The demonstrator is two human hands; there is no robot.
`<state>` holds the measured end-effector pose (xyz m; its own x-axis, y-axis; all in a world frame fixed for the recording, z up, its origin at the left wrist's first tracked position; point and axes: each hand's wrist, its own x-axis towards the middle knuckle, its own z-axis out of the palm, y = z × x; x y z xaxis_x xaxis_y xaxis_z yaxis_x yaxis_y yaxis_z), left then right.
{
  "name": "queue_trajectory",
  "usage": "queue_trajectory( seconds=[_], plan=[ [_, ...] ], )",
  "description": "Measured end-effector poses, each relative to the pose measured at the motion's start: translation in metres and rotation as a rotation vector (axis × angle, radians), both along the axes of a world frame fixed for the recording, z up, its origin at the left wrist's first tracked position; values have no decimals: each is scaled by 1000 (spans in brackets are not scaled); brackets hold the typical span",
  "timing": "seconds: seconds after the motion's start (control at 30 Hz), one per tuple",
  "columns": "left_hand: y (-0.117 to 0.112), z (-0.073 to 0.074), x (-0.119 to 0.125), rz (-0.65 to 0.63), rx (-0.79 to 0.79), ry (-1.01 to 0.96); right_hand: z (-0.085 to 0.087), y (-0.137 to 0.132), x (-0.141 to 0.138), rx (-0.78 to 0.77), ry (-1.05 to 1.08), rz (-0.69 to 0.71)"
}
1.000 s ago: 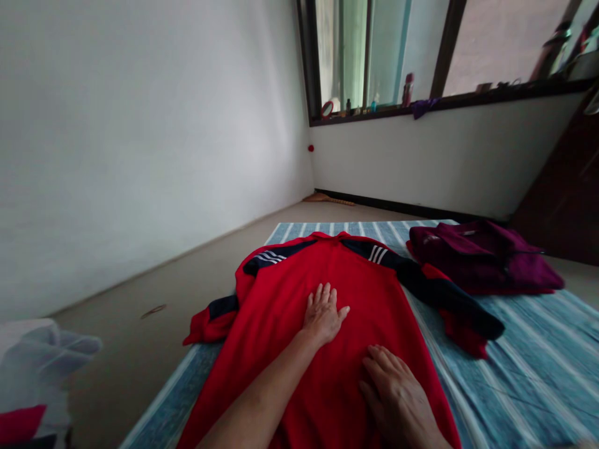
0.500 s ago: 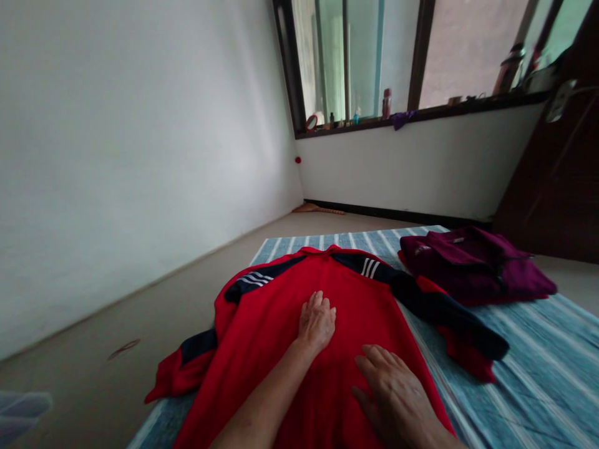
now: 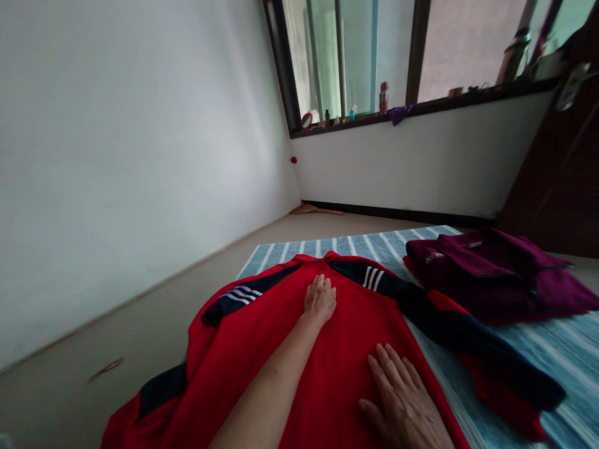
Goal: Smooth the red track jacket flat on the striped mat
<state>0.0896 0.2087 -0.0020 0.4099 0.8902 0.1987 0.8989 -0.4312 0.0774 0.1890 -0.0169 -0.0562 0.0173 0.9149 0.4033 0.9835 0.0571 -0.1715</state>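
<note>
A red jacket point(image 3: 271, 349) with navy shoulder panels and white stripes lies spread out, its collar at the far end. My left hand point(image 3: 321, 299) rests on its upper middle just below the collar, fingers stretched forward and holding nothing. Lower down, on the right part of the body, my right hand point(image 3: 407, 399) is laid flat with its fingers apart. The right sleeve point(image 3: 491, 349) stretches out to the side, while the left sleeve point(image 3: 154, 399) hangs toward the near left. The jacket's lower end is out of view.
Beneath the jacket is a blue-and-white striped cloth point(image 3: 281, 251). A folded purple garment point(image 3: 491, 274) sits at its right, on something red. Bottles line the window sill point(image 3: 346, 125); a broom point(image 3: 316, 209) lies in the far corner. A dark door point(image 3: 556, 174) stands at right.
My left hand has slid forward along the jacket toward the collar. My right hand has shifted slightly right and lies flatter on the fabric. The view has come closer to the jacket.
</note>
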Motion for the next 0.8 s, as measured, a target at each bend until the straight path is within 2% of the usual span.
queue_trajectory(
  seconds=[0.17, 0.37, 0.8],
  plan=[
    [22, -4, 18, -12, -21, 3, -10, 3, 1, 99, -24, 25],
    [31, -8, 23, -25, -49, 42, -8, 1, 0, 130, -46, 32],
    [38, 6, 23, -67, 57, 64, -7, 4, 2, 184, -157, 8]
  ],
)
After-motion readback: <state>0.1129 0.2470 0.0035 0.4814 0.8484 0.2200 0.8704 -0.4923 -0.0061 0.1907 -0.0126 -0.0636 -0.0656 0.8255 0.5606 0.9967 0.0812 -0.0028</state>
